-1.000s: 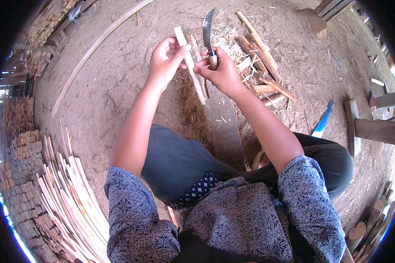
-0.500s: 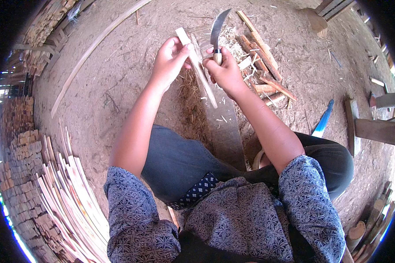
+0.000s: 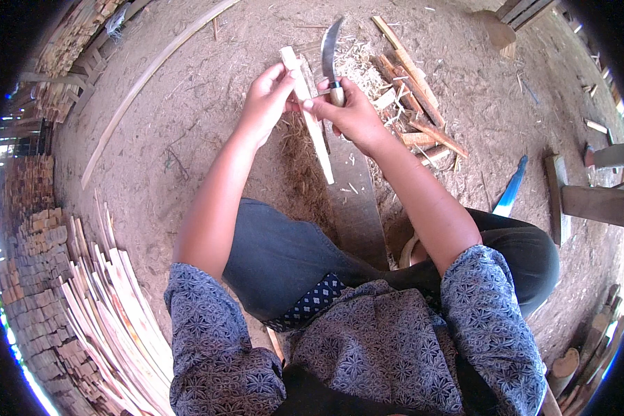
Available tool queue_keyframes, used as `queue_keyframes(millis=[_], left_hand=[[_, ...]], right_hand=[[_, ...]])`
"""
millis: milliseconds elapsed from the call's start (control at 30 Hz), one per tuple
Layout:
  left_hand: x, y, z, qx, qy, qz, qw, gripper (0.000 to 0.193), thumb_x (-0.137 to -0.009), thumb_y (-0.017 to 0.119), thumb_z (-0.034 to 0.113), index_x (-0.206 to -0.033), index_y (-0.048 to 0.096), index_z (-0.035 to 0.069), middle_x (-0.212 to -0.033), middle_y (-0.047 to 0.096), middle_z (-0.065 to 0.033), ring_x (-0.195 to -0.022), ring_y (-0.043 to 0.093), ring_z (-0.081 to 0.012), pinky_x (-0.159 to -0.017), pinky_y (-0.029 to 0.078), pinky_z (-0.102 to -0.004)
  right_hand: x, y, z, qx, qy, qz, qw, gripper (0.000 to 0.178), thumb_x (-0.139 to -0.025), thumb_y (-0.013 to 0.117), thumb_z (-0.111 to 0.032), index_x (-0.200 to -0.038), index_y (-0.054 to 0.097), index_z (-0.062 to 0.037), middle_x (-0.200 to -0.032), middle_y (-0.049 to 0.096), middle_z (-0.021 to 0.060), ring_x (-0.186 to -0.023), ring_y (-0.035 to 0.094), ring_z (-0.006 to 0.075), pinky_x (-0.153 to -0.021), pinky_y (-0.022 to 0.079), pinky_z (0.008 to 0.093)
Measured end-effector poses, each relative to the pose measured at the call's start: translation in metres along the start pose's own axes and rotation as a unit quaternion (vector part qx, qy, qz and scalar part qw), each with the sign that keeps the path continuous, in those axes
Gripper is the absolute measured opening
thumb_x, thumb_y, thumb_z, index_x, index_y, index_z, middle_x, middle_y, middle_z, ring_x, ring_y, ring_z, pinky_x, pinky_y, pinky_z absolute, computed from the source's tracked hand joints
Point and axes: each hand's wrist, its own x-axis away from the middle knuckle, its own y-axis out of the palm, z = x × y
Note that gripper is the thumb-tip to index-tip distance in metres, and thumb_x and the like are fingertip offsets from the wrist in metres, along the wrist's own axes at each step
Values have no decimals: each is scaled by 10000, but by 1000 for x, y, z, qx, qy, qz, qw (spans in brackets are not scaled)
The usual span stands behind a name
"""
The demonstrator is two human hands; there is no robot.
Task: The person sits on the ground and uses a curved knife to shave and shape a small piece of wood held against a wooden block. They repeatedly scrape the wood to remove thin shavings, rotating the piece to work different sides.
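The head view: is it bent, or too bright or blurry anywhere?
Head view: black corners, fisheye bending likely at the rim; at the left edge, white glare beside the stacked wood; upper middle, the curved knife and pale stick look fairly sharp.

No text, label, brand, number or sign can be read.
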Motion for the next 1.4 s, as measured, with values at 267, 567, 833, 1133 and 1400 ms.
queue_keyframes(millis=[267,567,833,1133,1400], left_hand=[[12,6,12,-184,-137,-138,964,762,-1018,617,374,-1610,199,139,-1105,667,-79,-881,662,-141,-717,552,-287],[16,-8,15,-252,-65,-141,955,207,-956,684,155,-1116,662,26,-875,703,-45,-698,618,-88,-606,511,-260],[9,-15,13,-434,32,-45,899,251,-984,655,297,-950,647,49,-756,700,-102,-609,638,-187,-565,479,-353],[-9,-13,-7,-421,159,26,893,280,-1030,568,331,-998,534,55,-743,668,-166,-711,679,-373,-643,507,-458],[-18,-15,-4,-548,171,37,818,366,-1053,443,400,-964,577,71,-787,689,-177,-767,673,-422,-659,513,-507]], right_hand=[[-12,-6,11,-82,6,109,991,406,-897,781,-195,-1153,488,-75,-934,690,72,-770,691,127,-485,414,217],[-17,-22,46,-98,118,101,983,296,-965,709,-256,-1076,490,-91,-930,713,70,-799,728,151,-483,405,224],[-11,-11,67,63,180,-26,981,312,-1018,594,-370,-1040,544,-62,-854,702,82,-595,591,99,-487,424,252],[1,-6,64,120,77,-33,989,542,-1070,473,-275,-1539,264,-99,-936,700,100,-570,579,120,-511,504,293],[2,-12,93,151,87,-76,982,497,-1010,514,-170,-1457,310,-96,-879,609,78,-610,590,159,-511,502,318]])
